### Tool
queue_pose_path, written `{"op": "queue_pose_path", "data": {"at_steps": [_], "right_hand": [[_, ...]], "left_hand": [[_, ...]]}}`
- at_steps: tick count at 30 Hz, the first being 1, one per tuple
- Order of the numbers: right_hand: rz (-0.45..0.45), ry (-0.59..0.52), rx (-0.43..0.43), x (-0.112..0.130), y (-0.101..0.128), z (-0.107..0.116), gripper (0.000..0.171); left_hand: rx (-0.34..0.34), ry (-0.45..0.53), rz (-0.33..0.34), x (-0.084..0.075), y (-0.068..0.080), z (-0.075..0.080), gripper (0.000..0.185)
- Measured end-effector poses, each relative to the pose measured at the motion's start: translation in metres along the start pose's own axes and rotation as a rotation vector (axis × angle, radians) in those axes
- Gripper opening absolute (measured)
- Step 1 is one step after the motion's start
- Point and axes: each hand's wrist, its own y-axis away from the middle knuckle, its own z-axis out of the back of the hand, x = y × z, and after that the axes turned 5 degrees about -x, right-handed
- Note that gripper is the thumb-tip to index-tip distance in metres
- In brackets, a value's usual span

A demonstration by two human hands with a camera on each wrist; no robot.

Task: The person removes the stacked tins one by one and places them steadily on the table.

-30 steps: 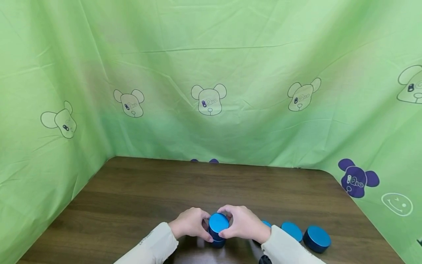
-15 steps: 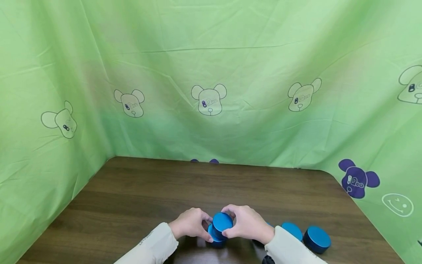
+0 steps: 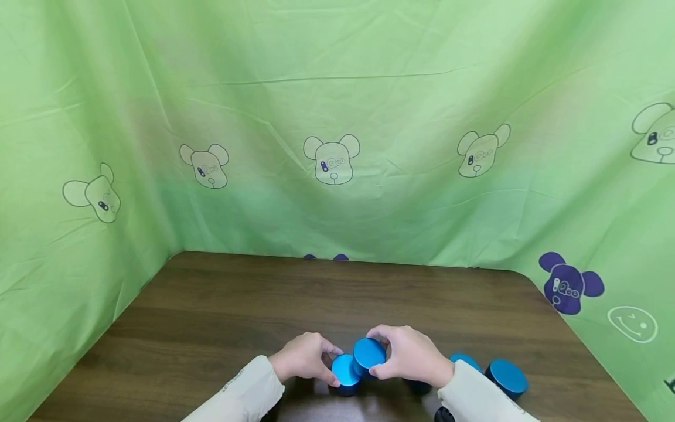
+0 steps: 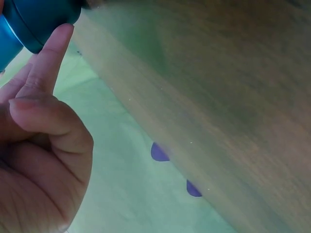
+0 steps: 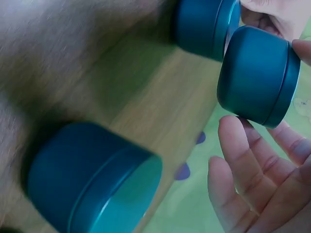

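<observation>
My left hand (image 3: 303,354) has its thumb and fingers round the sides of a round blue lidded tin (image 3: 345,370) standing on the table. In the left wrist view an extended finger lies along a dark blue tin's side (image 4: 51,22). Just to the right, my right hand (image 3: 412,356) pinches a second, matching tin (image 3: 369,351) by its sides, lid up. This tin is raised and overlaps the right side of the first one in the head view. Both tins show a lid seam in the right wrist view, where the held tin (image 5: 257,77) sits between thumb and fingertips.
More blue tins stand to the right: one (image 3: 418,387) mostly hidden under the right hand, one (image 3: 465,360) partly behind the sleeve, and one (image 3: 507,376) farthest right. The brown wooden table (image 3: 263,293) is bordered by a green printed cloth (image 3: 337,223).
The right hand has lifted the upper tin off the lower one and moved it to the right, uncovering the lower tin's lid. The left hand has stayed in place on the lower tin.
</observation>
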Motion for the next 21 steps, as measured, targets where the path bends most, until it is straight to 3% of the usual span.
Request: {"op": "queue_pose_path", "data": {"at_steps": [10, 21], "right_hand": [[0.003, 0.080, -0.040, -0.010, 0.001, 0.010, 0.049], [-0.066, 0.127, -0.023, -0.035, 0.005, 0.027, 0.049]], "left_hand": [[-0.003, -0.002, -0.017, 0.001, 0.000, 0.000, 0.043], [-0.015, 0.016, -0.010, 0.001, 0.002, -0.001, 0.044]]}}
